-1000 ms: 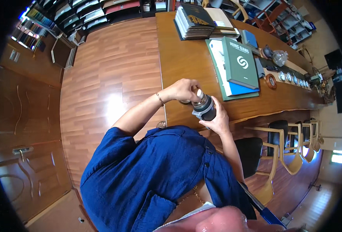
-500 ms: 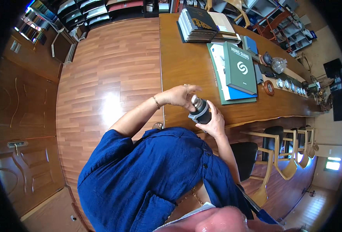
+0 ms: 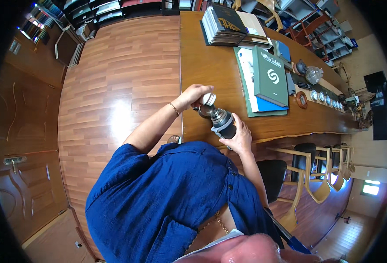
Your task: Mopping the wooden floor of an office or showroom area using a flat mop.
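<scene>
A black thermos flask with a grey band is tilted over the near edge of the wooden table. My right hand is closed around its body from the right. The bare metal neck of the flask shows at the top, pointing up and left. Just off that neck, my left hand is closed on a round lid with a white face. Under the lid is a shiny, dark rounded piece; I cannot tell whether it belongs to the lid.
The wooden table carries a green book on folders, and a book stack farther back. A round wooden piece and several glass items lie to the right. Black-seated chairs line the near right side.
My left hand has pulled away from the flask's top, up and left, with the lid. The metal neck is now uncovered. My right hand keeps its grip on the flask.
</scene>
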`<state>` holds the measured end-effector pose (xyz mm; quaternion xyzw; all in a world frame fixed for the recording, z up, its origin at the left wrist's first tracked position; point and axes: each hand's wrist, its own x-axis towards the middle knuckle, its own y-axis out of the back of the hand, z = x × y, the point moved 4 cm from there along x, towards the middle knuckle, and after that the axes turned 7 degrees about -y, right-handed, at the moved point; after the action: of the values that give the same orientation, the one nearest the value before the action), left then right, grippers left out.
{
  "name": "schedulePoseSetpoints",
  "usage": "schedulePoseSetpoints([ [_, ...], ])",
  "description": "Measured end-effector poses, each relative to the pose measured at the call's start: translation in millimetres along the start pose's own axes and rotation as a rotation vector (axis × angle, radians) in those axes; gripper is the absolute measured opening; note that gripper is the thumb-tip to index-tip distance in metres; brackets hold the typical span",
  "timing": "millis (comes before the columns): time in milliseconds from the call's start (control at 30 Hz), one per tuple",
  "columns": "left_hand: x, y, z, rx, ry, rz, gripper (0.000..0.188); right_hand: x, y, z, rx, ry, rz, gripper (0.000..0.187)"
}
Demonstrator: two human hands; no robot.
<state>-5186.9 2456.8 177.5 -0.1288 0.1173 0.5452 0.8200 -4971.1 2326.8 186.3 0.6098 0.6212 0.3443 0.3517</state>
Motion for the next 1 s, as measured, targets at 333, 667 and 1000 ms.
schedulePoseSetpoints([
  [333,-18.2,31.6,-26.8,-0.038,0.048,0.065,0.042,1.8,-8.2,-0.6,-0.095,-0.096,-0.086,0.107],
  [667,-35.9,71.8,-54.1,-0.08,0.047,0.192,0.045,9.1,-14.0,-6.1,-0.128,-0.123,-0.084,0.108],
  [1000,-44.9,79.6,-65.2,-0.06,0.04,0.241,0.045,11.3,-15.0,-3.3,-0.181,-0.151,-0.101,0.108],
])
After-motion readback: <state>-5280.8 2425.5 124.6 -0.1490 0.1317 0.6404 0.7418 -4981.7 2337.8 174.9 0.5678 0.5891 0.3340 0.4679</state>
